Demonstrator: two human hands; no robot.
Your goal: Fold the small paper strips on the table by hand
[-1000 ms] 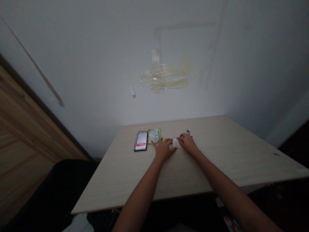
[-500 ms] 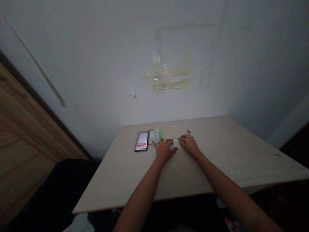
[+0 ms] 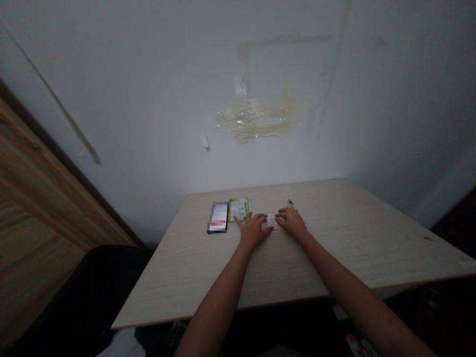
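My left hand (image 3: pixel 253 231) lies palm down with fingers spread. Its thumb and forefinger rest on a small white printed packet or card (image 3: pixel 272 222) with a yellow lower edge, flat on the table (image 3: pixel 282 267). My right hand (image 3: pixel 293 223) touches the right side of this piece, its fingers loosely bent and apart. A green and white printed packet (image 3: pixel 239 208) lies just beyond my left fingertips, its near edge by my outstretched fingers. Behind my right fingers a small dark and white piece (image 3: pixel 292 204) shows, partly covered by the hand.
A phone (image 3: pixel 218 217) with a lit, blurred screen lies left of the green packet. Behind the table stands a pale wall with clear tape (image 3: pixel 256 119) stuck on it. Wooden panelling (image 3: pixel 37 188) and a dark shape (image 3: pixel 107 267) stand at the left.
My right fingertips have eased slightly apart at the piece's right edge. My left hand keeps its place, and the packets and phone have not moved on the table.
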